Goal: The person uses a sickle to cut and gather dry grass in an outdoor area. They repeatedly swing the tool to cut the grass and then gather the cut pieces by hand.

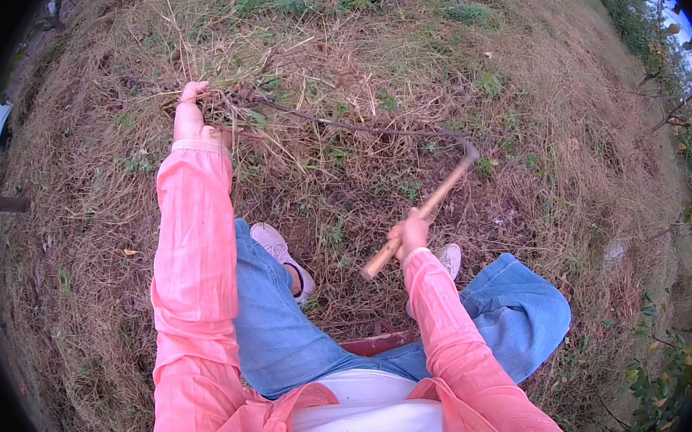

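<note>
My left hand (192, 119) is stretched forward, its fingers closed around a bunch of dry and green grass (234, 105). In my right hand (411, 232) is the wooden handle of a sickle (445, 187), held low between my knees. From the handle's far end the thin dark blade (363, 127) bends left and reaches toward the bunch. Its tip is lost among the stems, so I cannot tell whether it touches my left hand's grass.
I sit on a low dark-red stool (377, 343), knees apart, white shoes (274, 241) on the ground. Dry matted grass (89, 238) with green weeds (467, 13) surrounds me. Leafy branches (662, 373) stand at right; a dark branch (2, 206) juts in at left.
</note>
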`<action>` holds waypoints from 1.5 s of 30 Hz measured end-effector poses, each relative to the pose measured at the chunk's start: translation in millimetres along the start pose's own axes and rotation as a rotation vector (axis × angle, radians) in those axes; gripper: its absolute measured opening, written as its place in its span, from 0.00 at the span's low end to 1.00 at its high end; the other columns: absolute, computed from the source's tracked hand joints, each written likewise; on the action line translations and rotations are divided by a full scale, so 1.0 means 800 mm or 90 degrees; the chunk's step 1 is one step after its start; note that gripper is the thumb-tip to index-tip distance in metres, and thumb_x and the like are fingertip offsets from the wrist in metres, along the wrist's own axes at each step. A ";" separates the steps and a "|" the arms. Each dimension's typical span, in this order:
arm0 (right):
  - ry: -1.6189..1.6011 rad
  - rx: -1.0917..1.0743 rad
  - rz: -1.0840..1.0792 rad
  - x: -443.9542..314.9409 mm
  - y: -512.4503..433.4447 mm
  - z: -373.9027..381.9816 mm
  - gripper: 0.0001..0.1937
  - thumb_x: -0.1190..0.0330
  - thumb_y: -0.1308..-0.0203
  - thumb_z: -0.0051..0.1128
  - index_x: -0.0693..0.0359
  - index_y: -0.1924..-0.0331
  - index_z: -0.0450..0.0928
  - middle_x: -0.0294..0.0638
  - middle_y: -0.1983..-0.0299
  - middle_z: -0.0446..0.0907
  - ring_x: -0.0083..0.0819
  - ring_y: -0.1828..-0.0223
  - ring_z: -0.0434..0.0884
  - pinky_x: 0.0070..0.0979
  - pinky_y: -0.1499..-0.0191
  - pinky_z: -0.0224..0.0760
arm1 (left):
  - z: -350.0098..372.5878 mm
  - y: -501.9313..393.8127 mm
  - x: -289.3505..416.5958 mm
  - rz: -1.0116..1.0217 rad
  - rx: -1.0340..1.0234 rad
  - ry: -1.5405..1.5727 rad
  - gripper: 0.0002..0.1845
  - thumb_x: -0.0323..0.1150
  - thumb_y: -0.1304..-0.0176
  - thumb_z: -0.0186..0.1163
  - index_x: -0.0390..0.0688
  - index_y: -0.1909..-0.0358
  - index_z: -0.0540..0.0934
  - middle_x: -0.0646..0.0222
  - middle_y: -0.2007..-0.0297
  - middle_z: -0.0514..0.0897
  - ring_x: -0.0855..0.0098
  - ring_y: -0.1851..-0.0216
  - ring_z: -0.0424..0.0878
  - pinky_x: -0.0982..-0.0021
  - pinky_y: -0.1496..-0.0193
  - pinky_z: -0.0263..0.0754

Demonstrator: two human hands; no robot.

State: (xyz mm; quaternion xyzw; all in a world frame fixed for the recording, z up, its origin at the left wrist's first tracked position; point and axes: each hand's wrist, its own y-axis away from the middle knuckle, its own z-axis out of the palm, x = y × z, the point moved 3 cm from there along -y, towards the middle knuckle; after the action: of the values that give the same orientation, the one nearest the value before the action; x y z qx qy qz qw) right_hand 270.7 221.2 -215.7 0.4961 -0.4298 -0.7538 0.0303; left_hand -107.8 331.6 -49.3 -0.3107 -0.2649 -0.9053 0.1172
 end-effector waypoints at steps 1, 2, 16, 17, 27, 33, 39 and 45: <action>0.203 -0.091 0.101 0.023 0.019 0.013 0.14 0.57 0.26 0.36 0.61 0.59 0.62 0.32 0.83 0.64 0.25 0.88 0.65 0.24 0.87 0.64 | 0.007 0.005 -0.006 -0.017 0.001 -0.012 0.06 0.32 0.50 0.62 0.45 0.72 0.75 0.69 0.74 0.81 0.65 0.73 0.79 0.62 0.65 0.77; 0.325 -0.182 0.218 0.050 0.048 0.019 0.14 0.58 0.26 0.36 0.61 0.61 0.62 0.32 0.83 0.64 0.25 0.89 0.64 0.24 0.87 0.65 | 0.013 0.009 -0.009 -0.034 0.001 -0.027 0.06 0.32 0.50 0.63 0.46 0.73 0.75 0.69 0.75 0.80 0.65 0.73 0.79 0.62 0.66 0.77; -0.124 0.032 0.003 -0.027 0.019 -0.095 0.15 0.54 0.29 0.42 0.55 0.68 0.59 0.30 0.82 0.59 0.21 0.87 0.60 0.22 0.88 0.58 | 0.011 0.039 0.007 -0.019 0.031 -0.029 0.09 0.31 0.51 0.64 0.44 0.69 0.76 0.67 0.74 0.82 0.66 0.76 0.80 0.59 0.68 0.80; -0.166 0.074 -0.015 -0.030 0.000 -0.073 0.17 0.54 0.28 0.40 0.56 0.69 0.59 0.30 0.83 0.59 0.19 0.88 0.60 0.19 0.88 0.56 | 0.010 0.039 0.009 -0.007 0.038 -0.042 0.09 0.31 0.51 0.65 0.44 0.69 0.75 0.67 0.74 0.82 0.66 0.76 0.80 0.59 0.68 0.80; 0.269 -0.395 0.410 0.115 0.133 0.014 0.15 0.54 0.31 0.46 0.55 0.69 0.62 0.30 0.84 0.59 0.22 0.90 0.59 0.23 0.90 0.53 | 0.004 0.035 0.026 0.040 0.028 -0.071 0.07 0.28 0.50 0.64 0.41 0.70 0.75 0.66 0.75 0.81 0.65 0.77 0.80 0.62 0.72 0.81; -0.114 -0.110 0.228 0.042 0.009 -0.066 0.17 0.53 0.30 0.44 0.54 0.70 0.59 0.29 0.84 0.57 0.19 0.89 0.57 0.21 0.88 0.53 | -0.007 0.045 0.033 0.017 0.042 -0.068 0.08 0.27 0.51 0.64 0.41 0.69 0.76 0.66 0.75 0.81 0.66 0.79 0.80 0.63 0.73 0.81; -0.258 -0.115 0.231 -0.064 -0.075 0.058 0.08 0.64 0.29 0.42 0.56 0.63 0.58 0.27 0.85 0.58 0.17 0.89 0.60 0.18 0.89 0.57 | 0.007 0.045 0.025 -0.007 0.024 -0.071 0.09 0.27 0.52 0.65 0.40 0.68 0.76 0.65 0.75 0.82 0.65 0.79 0.80 0.63 0.73 0.81; 0.099 -0.521 0.148 -0.048 0.075 0.215 0.08 0.74 0.35 0.46 0.67 0.57 0.60 0.32 0.85 0.66 0.22 0.89 0.67 0.19 0.87 0.65 | -0.009 0.028 0.044 0.082 0.049 -0.117 0.08 0.26 0.53 0.66 0.39 0.70 0.77 0.67 0.75 0.80 0.68 0.78 0.79 0.67 0.73 0.78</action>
State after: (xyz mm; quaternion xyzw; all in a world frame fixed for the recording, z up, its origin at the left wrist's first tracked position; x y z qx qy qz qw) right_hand 134.1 307.5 -123.7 0.4471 -0.1450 -0.8140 0.3413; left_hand -130.4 307.2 -23.3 -0.4037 -0.2886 -0.8529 0.1623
